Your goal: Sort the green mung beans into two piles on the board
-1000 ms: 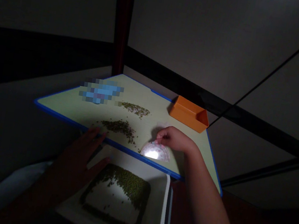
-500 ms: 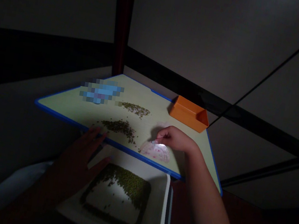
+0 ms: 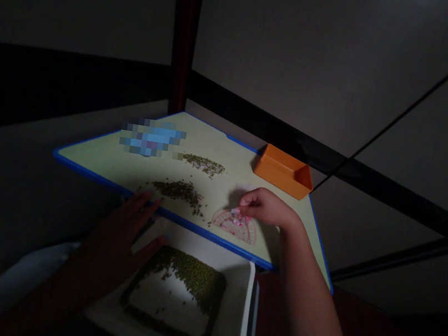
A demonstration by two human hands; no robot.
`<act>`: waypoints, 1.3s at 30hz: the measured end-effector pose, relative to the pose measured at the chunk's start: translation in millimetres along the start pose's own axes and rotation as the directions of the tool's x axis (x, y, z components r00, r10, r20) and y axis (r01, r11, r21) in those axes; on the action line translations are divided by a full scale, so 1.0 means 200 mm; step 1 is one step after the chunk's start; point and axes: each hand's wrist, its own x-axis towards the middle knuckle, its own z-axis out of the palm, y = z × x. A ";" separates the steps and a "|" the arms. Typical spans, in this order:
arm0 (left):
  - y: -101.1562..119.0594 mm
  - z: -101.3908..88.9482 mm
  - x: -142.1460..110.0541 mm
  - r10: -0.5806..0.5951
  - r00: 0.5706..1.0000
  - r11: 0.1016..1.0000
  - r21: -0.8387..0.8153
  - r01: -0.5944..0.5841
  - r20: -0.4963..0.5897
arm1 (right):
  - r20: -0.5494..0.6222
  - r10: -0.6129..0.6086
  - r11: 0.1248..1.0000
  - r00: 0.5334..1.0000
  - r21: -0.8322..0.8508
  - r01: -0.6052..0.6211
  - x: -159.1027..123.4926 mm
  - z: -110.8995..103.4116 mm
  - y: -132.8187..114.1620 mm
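My right hand [image 3: 262,206] pinches a clear, pinkish protractor [image 3: 235,229] between thumb and fingers, over the near right part of a pale board [image 3: 95,157] with a blue rim. Whether the protractor touches the board I cannot tell. Fingers spread, my left hand [image 3: 123,237] lies in shadow at the board's near edge, beside a pile of small green beans [image 3: 180,192]. A thinner patch of beans [image 3: 203,164] lies farther back. Below the edge, a white tub [image 3: 241,316] contains more green beans [image 3: 201,277] along its sides.
An orange open box [image 3: 284,171] stands at the board's back right. A blurred-out blue item [image 3: 153,139] lies at the back left. Pale panels [image 3: 329,54] and a dark red post [image 3: 185,33] rise behind the board. The scene is dim.
My right hand has shifted slightly right with the protractor. The bright glare on the protractor is gone and its markings show. My left hand and the beans look unchanged.
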 end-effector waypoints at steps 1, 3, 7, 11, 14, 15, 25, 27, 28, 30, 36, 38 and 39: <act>0.00 0.00 0.00 0.000 1.000 1.000 0.003 0.000 -0.001 | 0.009 -0.009 1.000 1.000 0.013 0.008 0.00 0.00 0.00; 0.00 0.00 0.00 0.001 1.000 1.000 0.008 -0.001 -0.006 | 0.031 -0.026 1.000 0.999 0.018 0.026 0.00 0.01 0.00; 0.00 0.01 0.00 -0.003 1.000 1.000 -0.010 0.003 -0.006 | 0.080 -0.040 0.999 0.996 -0.003 0.041 0.02 0.03 -0.01; 0.00 0.00 0.00 -0.016 1.000 0.999 -0.030 0.016 -0.002 | 0.084 -0.019 0.999 0.996 -0.042 0.023 0.02 0.03 -0.01; 0.01 -0.01 0.00 -0.022 1.000 0.999 -0.035 0.023 0.009 | 0.059 0.000 0.998 0.998 -0.068 0.004 0.01 0.02 -0.02; 0.01 -0.01 0.00 -0.025 1.000 0.999 -0.037 0.025 0.009 | 0.047 0.001 0.997 0.999 -0.072 0.003 0.01 0.02 -0.02; 0.00 0.00 0.00 -0.028 0.999 0.999 -0.026 0.028 0.023 | 0.033 0.002 0.998 0.999 -0.068 0.000 0.01 0.01 -0.01; 0.00 0.00 0.00 -0.027 0.999 0.999 -0.024 0.027 0.022 | 0.005 0.031 0.994 1.000 -0.105 -0.030 0.01 0.01 -0.01; 0.00 0.00 0.00 -0.026 0.999 0.999 -0.023 0.026 0.021 | -0.019 0.045 0.991 0.999 -0.128 -0.047 0.01 0.00 -0.01; 0.00 0.00 0.00 -0.023 1.000 1.000 -0.020 0.023 0.010 | -0.067 0.067 0.983 0.996 -0.166 -0.077 0.00 -0.01 0.00; 0.00 0.00 0.00 -0.013 1.000 1.000 -0.023 0.013 0.011 | -0.153 0.108 0.962 0.982 -0.234 -0.142 -0.01 -0.04 0.02; 0.00 0.00 0.00 -0.017 1.000 1.000 -0.022 0.017 0.022 | -0.167 0.101 0.960 0.981 -0.242 -0.140 0.00 -0.02 0.02; 0.00 0.00 0.00 -0.019 1.000 1.000 -0.021 0.020 0.024 | -0.166 0.093 0.960 0.982 -0.245 -0.133 0.01 -0.01 0.01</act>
